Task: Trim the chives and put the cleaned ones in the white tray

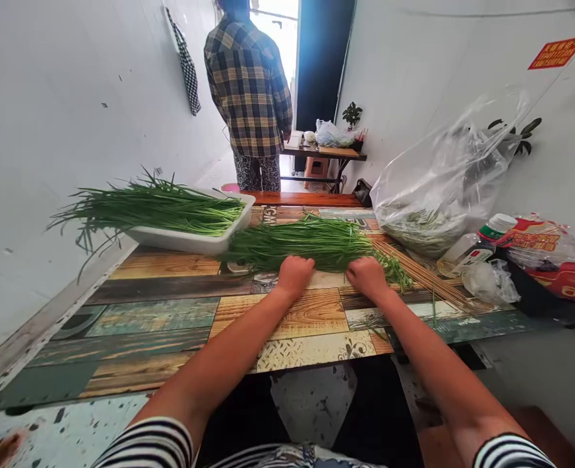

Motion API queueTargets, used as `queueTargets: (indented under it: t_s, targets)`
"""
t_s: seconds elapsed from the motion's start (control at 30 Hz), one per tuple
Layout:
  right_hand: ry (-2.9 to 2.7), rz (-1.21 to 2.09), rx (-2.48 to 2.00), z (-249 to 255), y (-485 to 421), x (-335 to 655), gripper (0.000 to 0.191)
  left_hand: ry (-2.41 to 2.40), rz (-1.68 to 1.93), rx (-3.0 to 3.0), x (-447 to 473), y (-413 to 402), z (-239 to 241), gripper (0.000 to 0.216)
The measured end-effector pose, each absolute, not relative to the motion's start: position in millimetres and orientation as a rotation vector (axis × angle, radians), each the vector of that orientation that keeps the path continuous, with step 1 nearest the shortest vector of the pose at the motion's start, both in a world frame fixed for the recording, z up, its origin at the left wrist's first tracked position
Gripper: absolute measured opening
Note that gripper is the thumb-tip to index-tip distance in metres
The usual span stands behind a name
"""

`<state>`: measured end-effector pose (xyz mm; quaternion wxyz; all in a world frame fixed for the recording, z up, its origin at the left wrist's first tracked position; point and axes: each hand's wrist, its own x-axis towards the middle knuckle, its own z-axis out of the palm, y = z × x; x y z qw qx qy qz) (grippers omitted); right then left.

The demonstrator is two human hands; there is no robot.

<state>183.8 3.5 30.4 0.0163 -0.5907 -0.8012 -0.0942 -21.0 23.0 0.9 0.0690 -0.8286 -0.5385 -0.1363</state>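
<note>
- Head view: a narrow white-walled passage, looking down onto a patchwork plank table point(136, 325)
- A loose bundle of garlic chives point(306, 244) lies across the table just in front of the hands, its leaves running sideways
- The left hand point(294, 276) rests on the near edge of the bundle, knuckles up and fingers curled under; the fingertips are hidden, so I cannot tell whether they pinch leaves or only press on them
- The right hand point(368, 276) sits just beside it in the same curled pose, towards the bundle's right end; its grip is equally hidden
- The chives look light, soft and limp: likely to bend, bruise and slide apart, so they seem best gathered with both hands around the middle rather than by the thin tips
- To the left, a white plastic tray point(184, 242) holds a second bundle of chives point(145, 208), with tips hanging past its rim
- To the right lie thin wooden sticks point(423, 276) and a clear plastic bag point(428, 188) of greens
- Further off, a person in a plaid shirt point(248, 84) stands with their back turned
</note>
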Motion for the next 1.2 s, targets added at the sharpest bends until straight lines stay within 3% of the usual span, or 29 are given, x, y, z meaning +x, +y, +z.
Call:
queueTargets:
  t_s: [0.17, 0.33, 0.5, 0.63, 0.7, 0.8, 0.9, 1.1, 1.2]
  targets:
    - [-2.451, -0.239, -1.826, 46.1, 27.3, 215.6, 0.025, -1.631, -0.445, -2.471, -21.5, 12.7, 4.4, 0.016]
    - [-1.910, -0.103, -1.852, 71.3, 49.5, 258.5, 0.030, -1.554, -0.508, -2.451, -16.5, -4.1, 8.1, 0.022]
    - [-1.842, -0.119, -1.886, 47.3, 58.3, 252.1, 0.032, -1.397, -0.634, -2.526, -14.1, -14.5, 6.6, 0.028]
    - [-1.855, -0.071, -1.849, 34.1, 58.1, 241.4, 0.023, -1.206, -0.735, -2.582, -12.8, -16.9, 9.2, 0.024]
    - [-1.904, -0.088, -1.884, 35.9, 56.0, 239.7, 0.020, -1.175, -0.755, -2.569, -12.7, -11.3, 15.0, 0.037]
    - [-2.005, -0.136, -1.940, 41.0, 52.1, 239.6, 0.022, -1.351, -0.786, -2.493, -12.4, 17.5, 27.2, 0.057]
    - [-1.981, -0.184, -1.898, 44.1, 47.5, 237.6, 0.022, -1.580, -0.754, -2.443, -11.5, 69.2, 40.2, 0.061]
    - [-2.151, -0.159, -1.543, 54.3, 26.2, 212.9, 0.042, -2.010, -0.340, -2.457, -16.5, 164.0, 67.0, 0.070]
    - [-2.406, -0.046, -1.377, 53.9, 15.6, 195.0, 0.043, -2.058, -0.257, -2.428, -21.4, 185.3, 71.7, 0.080]
